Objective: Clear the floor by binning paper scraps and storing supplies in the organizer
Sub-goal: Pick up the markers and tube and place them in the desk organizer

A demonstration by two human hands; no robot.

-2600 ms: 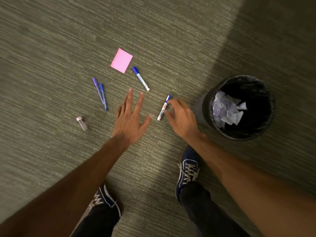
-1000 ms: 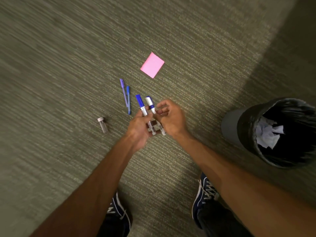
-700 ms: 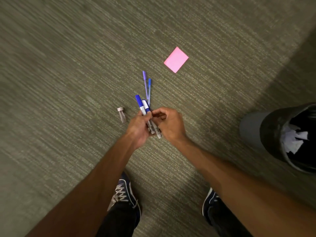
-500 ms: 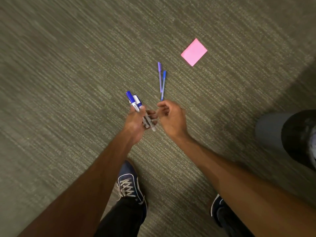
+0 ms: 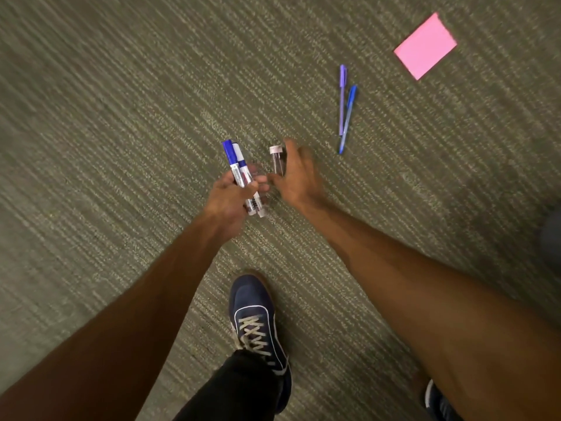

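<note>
Blue caps show on the two markers (image 5: 241, 174), and both now sit together in the left hand (image 5: 230, 199). A moment ago the two hands were close and passing the markers over. Now the right hand (image 5: 296, 177) has let go and has moved to the little clear vial (image 5: 277, 159) on the carpet. That means the markers are picked up, and the vial looks like the next thing to grab.

The left hand's fingers are curled tight around the marker bodies, with the capped ends sticking up past the thumb. The right hand's fingers are bent and spread around the vial, thumb on one side and the other fingers on the far side. They look very close to it, but the hand is blurry, so I cannot tell if they are squeezing it yet.

Still on the floor are a purple pen (image 5: 342, 98) and a blue pen (image 5: 347, 118), lying side by side and touching near their lower ends. A pink sticky note pad (image 5: 425, 45) lies well apart from them, up in the far right corner. I think these still need picking up too, so the job seems partly done.

The floor is a grey-green carpet (image 5: 121, 117) with thin stripes, flat and a bit rough, so things should not roll far. A dark blue shoe (image 5: 258, 317) with pale laces stands on it. No organizer shows in this view.
</note>
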